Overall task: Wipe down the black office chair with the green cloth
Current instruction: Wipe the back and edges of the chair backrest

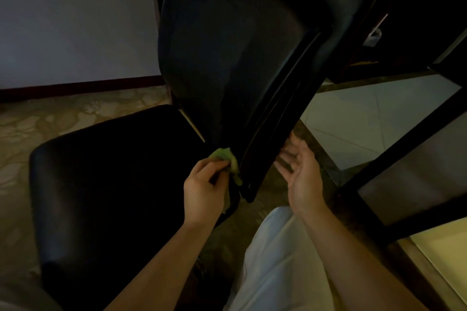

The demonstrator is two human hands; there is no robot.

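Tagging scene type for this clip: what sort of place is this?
Probably an office or study, indoors: a black office chair, patterned carpet meeting a plain wall with dark skirting, and dark-framed furniture at right.

The room was dim and the picture soft and grainy. The black office chair (227, 45) lost nearly all detail in shadow, with only a faint sheen on its backrest. The pale floor tiles (366, 118) at right were the brightest area. The green cloth (227, 156) looked muted. Lines stretched and leaned towards the wide-angle edges.
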